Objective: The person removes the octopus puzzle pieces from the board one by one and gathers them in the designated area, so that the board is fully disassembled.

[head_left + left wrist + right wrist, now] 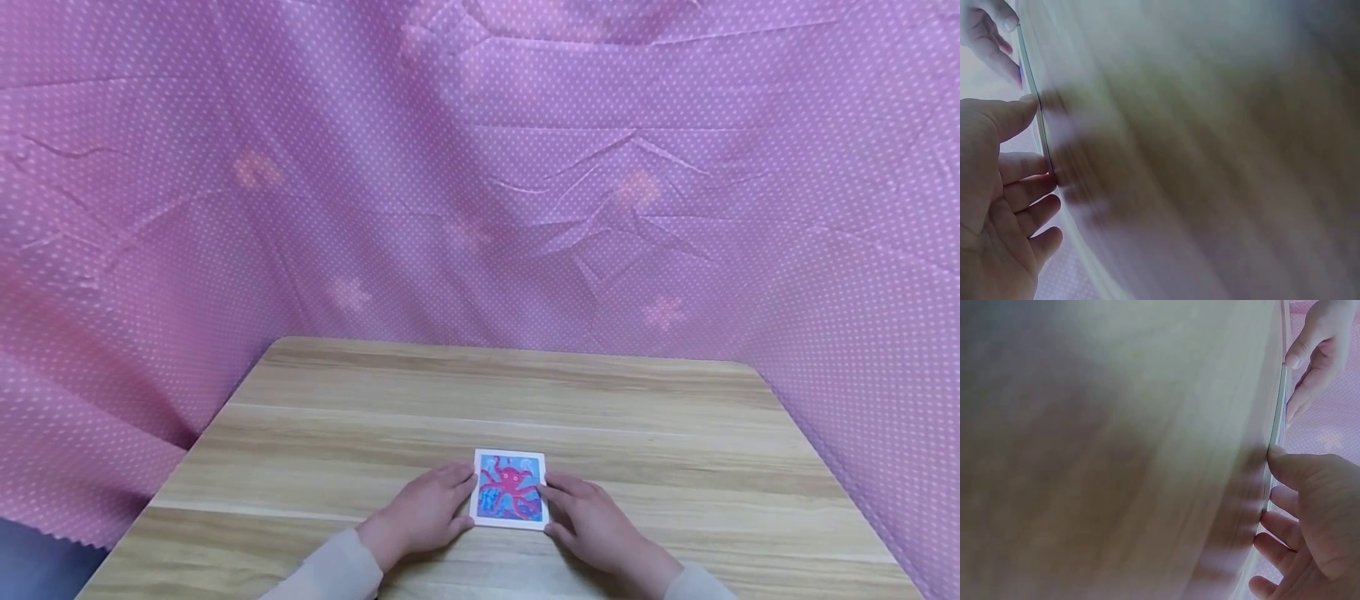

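A square picture board with a white border and a pink-red octopus on blue lies flat on the wooden table, toward its near side. At its left edge rests my left hand, thumb near the front corner and fingers farther back. My right hand touches the right edge in much the same way. Seen from the left wrist, the board is a thin line with the thumb and fingertips along it. The right wrist view likewise shows the board edge-on, right at the fingertips.
Pink cloth with white dots and pale flowers hangs behind the table and along both sides. The table has rounded far corners, and its wood surface stretches out around the board. Light sleeves cover both forearms.
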Available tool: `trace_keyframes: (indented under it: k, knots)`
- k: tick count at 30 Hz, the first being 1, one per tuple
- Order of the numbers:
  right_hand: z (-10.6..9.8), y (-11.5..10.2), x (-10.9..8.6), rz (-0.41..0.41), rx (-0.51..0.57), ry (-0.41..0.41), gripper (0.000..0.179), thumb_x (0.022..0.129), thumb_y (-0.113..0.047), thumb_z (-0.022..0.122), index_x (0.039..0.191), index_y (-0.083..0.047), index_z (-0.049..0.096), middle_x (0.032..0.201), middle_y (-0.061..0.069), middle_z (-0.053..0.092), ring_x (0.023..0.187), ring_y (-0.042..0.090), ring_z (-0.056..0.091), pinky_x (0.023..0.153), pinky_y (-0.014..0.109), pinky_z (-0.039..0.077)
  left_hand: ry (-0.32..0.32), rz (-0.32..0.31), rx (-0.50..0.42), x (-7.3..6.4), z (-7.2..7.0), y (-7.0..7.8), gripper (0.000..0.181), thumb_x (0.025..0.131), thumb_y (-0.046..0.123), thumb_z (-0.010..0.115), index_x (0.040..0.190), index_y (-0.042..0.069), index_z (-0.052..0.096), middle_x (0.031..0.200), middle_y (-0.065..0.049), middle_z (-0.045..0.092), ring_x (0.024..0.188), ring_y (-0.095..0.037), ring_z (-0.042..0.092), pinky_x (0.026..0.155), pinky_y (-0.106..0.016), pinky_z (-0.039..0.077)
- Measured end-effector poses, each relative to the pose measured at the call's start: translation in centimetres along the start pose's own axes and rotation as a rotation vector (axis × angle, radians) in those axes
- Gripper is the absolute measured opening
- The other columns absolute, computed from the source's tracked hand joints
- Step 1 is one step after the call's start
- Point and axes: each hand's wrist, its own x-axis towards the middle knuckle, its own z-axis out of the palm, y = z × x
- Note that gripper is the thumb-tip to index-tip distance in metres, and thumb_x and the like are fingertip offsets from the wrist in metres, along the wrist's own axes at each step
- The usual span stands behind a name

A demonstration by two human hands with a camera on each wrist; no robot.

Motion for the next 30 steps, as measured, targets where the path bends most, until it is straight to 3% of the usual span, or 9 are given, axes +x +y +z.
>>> trace_keyframes:
  k: [16, 30]
  knots:
    - [-0.6, 0.3, -1.3, 0.000, -0.004, -0.017, 0.049, 0.087, -0.030, 0.068, 0.130, -0.006, 0.059, 0.133, 0.013, 0.053, 0.122, 0.030, 0.049, 0.098, 0.051, 0.039, -0.013, -0.001, 0.001, 0.1, -0.3, 1.5, 0.059, 0.092, 0.043, 0.057, 0.136, 0.004, 0.051, 0.142, -0.011, 0.046, 0.130, -0.024, 0.042, 0.107, -0.037, 0.033]
    - [-0.9, 0.2, -1.2, 0.026, 0.002, -0.059, 0.051, 0.089, -0.031, 0.066, 0.132, -0.006, 0.057, 0.136, 0.013, 0.051, 0.124, 0.031, 0.047, 0.100, 0.050, 0.038, -0.033, -0.017, -0.011, 0.2, -0.5, 1.7, 0.059, 0.093, 0.042, 0.057, 0.137, 0.004, 0.050, 0.142, -0.010, 0.046, 0.131, -0.024, 0.041, 0.107, -0.037, 0.032]
